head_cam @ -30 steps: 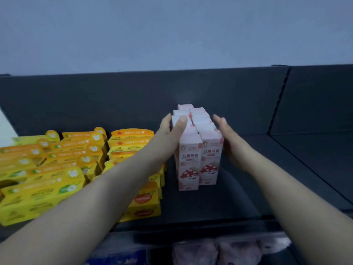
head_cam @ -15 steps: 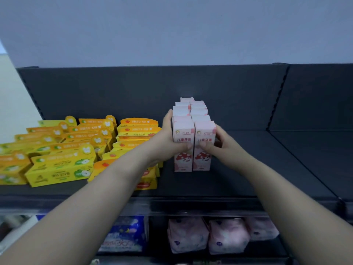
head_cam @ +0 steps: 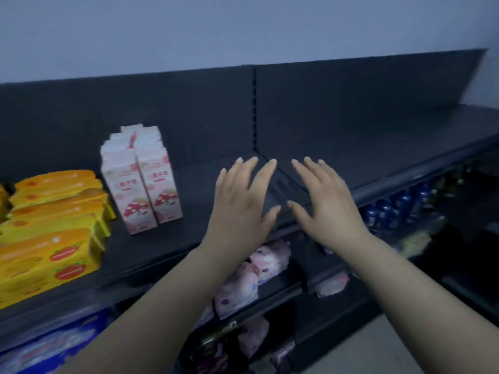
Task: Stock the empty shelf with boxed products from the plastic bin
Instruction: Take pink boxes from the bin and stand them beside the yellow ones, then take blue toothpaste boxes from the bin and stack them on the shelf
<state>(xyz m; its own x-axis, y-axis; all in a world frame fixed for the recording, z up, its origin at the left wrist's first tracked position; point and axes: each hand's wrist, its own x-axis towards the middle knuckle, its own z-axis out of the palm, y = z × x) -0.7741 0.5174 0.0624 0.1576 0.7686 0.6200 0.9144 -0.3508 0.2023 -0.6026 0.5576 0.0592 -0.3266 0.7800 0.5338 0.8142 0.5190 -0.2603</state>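
Two rows of upright pink and white boxes with a red mushroom picture stand on the dark top shelf. To their right my left hand and my right hand hover side by side over the shelf's front part, fingers spread and straight, holding nothing. Neither hand touches the boxes. The plastic bin is out of view.
Yellow and orange boxes lie stacked at the shelf's left end. The right section of the top shelf is bare. Lower shelves hold pink soft packs, blue packs and dark blue cans.
Both hands let go of the pink boxes and drew back to the right, now spread and apart from them. The view swung right, so the boxes sit further left.
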